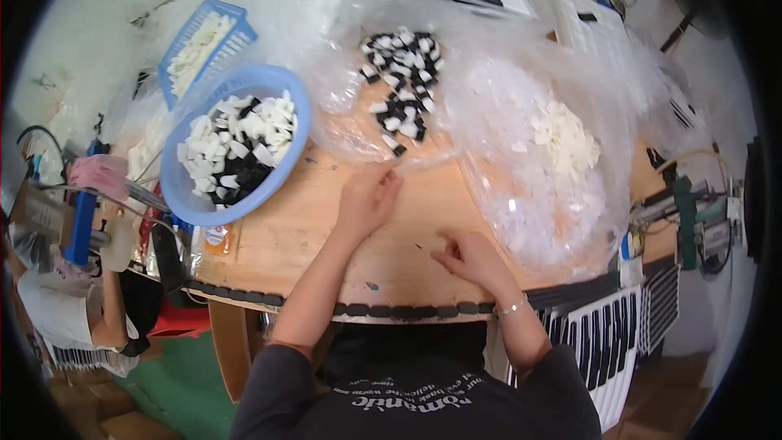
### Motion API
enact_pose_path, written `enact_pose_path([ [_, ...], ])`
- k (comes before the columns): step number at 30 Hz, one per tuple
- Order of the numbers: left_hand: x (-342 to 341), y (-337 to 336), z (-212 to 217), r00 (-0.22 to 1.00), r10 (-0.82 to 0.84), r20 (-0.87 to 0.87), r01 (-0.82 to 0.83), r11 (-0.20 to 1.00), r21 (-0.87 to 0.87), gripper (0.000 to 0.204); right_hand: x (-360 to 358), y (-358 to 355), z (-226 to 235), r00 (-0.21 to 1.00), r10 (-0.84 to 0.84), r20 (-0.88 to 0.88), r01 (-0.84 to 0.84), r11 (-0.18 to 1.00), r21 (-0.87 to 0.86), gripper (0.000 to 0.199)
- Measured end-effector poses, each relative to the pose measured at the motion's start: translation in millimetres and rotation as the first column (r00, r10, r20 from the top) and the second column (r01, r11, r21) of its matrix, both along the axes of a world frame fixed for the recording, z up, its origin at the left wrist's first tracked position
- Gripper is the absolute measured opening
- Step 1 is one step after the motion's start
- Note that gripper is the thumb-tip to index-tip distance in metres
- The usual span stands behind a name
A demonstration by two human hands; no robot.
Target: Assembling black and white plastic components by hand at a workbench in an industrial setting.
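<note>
Now the left hand (368, 195) is reaching, fingers loosely bent and empty, toward the black-and-white pieces (401, 85) bagged at twelve o'clock, needing a clean pinch, while the right hand (471, 259) is resting curled, its grasp unclear.

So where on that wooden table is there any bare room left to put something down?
Bare wood lies between the blue bowl and the left hand, and around the right hand near the front edge. Behind them, plastic bags of small pieces crowd the table.
</note>
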State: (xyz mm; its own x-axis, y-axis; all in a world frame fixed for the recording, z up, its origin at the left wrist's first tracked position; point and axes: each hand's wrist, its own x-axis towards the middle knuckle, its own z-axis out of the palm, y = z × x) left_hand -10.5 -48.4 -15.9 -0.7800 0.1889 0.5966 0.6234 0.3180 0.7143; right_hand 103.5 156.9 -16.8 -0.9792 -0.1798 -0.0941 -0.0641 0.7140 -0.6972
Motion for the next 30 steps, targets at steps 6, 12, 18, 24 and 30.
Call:
enact_pose_path([
  [6,-14.4,-119.8,68.8,0.816,0.578,-0.002,-0.524,0.739,-0.422,0.024,-87.3,-77.4,97.4,0.973,0.193,-0.129,-0.232,0.841,-0.49,0.028],
  [12,-39.9,-197.6,63.7,0.568,0.765,0.303,-0.064,0.409,-0.91,0.058,-247.6,-266.4,87.6,0.856,0.516,-0.033,-0.499,0.807,-0.317,0.046],
  [18,-95.8,-208.5,30.3,0.418,0.757,0.502,0.17,0.478,-0.862,0.079,-368.4,-332.2,17.7,0.829,0.46,-0.317,-0.389,0.883,0.264,0.068],
  [24,-136.0,-220.6,-7.4,0.176,0.791,0.586,-0.292,0.611,-0.736,0.097,-406.4,-327.1,-16.3,0.88,0.441,0.179,-0.464,0.878,0.116,0.086],
  [30,-146.8,-246.0,-22.9,0.147,0.65,0.746,-0.419,0.724,-0.548,0.09,-377.7,-330.8,29.1,0.89,0.453,0.053,-0.445,0.838,0.316,0.076],
])
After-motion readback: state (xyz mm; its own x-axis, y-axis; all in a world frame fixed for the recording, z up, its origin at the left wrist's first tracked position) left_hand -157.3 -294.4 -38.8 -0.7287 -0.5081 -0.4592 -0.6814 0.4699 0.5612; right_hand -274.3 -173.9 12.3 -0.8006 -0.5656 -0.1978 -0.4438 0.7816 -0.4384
